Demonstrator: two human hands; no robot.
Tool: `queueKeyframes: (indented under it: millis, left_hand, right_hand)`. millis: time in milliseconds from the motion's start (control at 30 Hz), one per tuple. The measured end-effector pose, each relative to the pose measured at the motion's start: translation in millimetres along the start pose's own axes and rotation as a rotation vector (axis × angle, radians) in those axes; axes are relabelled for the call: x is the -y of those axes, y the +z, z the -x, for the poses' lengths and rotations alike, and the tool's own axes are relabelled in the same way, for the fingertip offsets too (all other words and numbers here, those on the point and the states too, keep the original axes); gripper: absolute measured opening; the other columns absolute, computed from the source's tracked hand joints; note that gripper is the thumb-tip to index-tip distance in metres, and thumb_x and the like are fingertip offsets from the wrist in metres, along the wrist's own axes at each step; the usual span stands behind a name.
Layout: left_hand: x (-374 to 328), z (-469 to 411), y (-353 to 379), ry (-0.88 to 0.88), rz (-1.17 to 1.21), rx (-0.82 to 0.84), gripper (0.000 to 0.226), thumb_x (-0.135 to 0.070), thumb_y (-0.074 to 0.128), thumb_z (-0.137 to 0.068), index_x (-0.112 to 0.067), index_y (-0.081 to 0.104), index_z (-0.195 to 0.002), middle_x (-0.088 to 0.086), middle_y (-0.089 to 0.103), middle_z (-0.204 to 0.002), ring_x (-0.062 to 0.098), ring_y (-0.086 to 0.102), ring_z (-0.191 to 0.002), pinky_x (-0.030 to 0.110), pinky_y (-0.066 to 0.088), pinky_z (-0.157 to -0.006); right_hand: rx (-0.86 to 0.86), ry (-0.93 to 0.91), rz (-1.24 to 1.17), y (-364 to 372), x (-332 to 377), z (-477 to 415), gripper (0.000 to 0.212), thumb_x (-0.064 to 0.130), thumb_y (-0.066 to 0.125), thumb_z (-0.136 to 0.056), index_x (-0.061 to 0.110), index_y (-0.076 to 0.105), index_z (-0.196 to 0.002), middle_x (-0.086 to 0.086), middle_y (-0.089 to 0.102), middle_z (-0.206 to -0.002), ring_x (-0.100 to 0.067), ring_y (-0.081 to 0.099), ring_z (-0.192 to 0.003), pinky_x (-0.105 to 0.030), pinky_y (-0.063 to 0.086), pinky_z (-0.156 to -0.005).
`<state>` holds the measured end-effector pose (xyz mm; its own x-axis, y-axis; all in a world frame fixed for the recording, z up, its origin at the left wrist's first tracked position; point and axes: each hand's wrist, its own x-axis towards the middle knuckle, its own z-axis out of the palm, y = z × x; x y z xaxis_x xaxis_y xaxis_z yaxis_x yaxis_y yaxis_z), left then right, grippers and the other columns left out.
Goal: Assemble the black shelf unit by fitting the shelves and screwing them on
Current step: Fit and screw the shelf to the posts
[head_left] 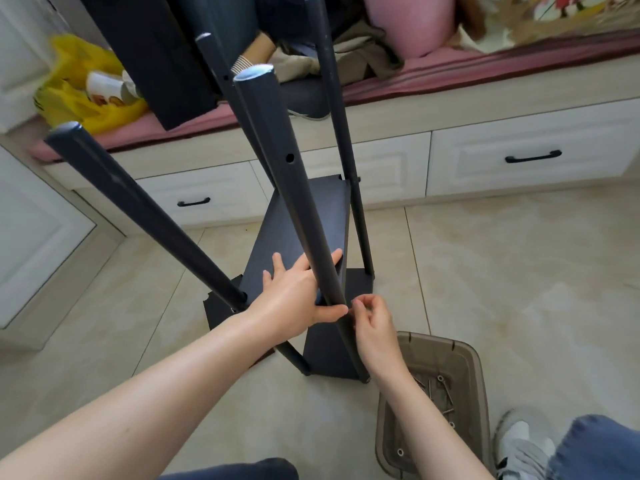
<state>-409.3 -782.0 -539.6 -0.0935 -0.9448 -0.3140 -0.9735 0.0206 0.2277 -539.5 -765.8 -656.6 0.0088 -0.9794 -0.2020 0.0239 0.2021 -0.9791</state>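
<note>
The left hand (294, 292) lies spread and flat on the loose shelf board (304, 216), fingers straight and thumb reaching to the near upright pole (277, 150). It presses the board rather than gripping it. The right hand (374, 323) is curled narrow, its fingertips (356, 303) pinched together against that same pole where the board's near corner meets it. Whether a screw sits between them is too small to tell.

The board hangs tilted among the four poles, far end high and near end low, above the bottom shelf (329, 351), which sits already fitted on the tile floor.

The step in hand looks like fixing this near corner. To do it well, the left hand should probably bring the board level first and hold the corner notch tight against the pole, so the pole's hole and the board's edge line up. The screw should go in straight and be started by the fingers, only loosely. Full tightening is better left until all four corners are caught, since one corner pulled hard on a slanted board could leave the others out of line.

The poles splay apart at the top, so they may need drawing in. Spare screws (436, 389) lie in the brown plastic tray (460, 368) just beside the right forearm.
</note>
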Motion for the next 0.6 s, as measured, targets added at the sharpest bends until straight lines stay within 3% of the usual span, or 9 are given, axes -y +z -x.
queueKeyframes:
  millis: [233, 400, 600]
  left_hand:
    - [34, 5, -15, 0.033, 0.116, 0.017, 0.092, -0.050, 0.066, -0.092, -0.056, -0.001, -0.155, -0.017, -0.004, -0.168, 0.040, -0.018, -0.152, 0.063, -0.002, -0.120]
    - [74, 12, -29, 0.048, 0.224, 0.005, 0.089, -0.045, 0.069, -0.092, -0.059, 0.005, -0.153, -0.017, -0.009, -0.168, 0.031, 0.005, -0.156, 0.058, 0.020, -0.122]
    - [113, 19, -31, 0.096, 0.367, -0.091, 0.081, -0.039, 0.070, -0.091, -0.077, 0.012, -0.132, -0.021, 0.003, -0.167, 0.017, 0.019, -0.153, 0.056, 0.022, -0.122]
  right_hand:
    - [0.082, -0.048, 0.043, 30, 8, -15, 0.014, 0.032, 0.047, -0.103, 0.025, 0.055, -0.094, 0.002, 0.063, -0.088, -0.009, 0.062, -0.084, -0.024, 0.050, -0.074]
    - [0.142, -0.076, 0.089, 59, 14, -20, 0.014, 0.034, 0.048, -0.103, 0.028, 0.056, -0.092, 0.006, 0.061, -0.085, 0.001, 0.058, -0.077, -0.020, 0.046, -0.070]
    - [0.185, -0.081, 0.126, 89, 18, -28, 0.015, 0.035, 0.048, -0.102, 0.026, 0.056, -0.093, 0.004, 0.060, -0.086, -0.004, 0.059, -0.080, -0.021, 0.046, -0.073]
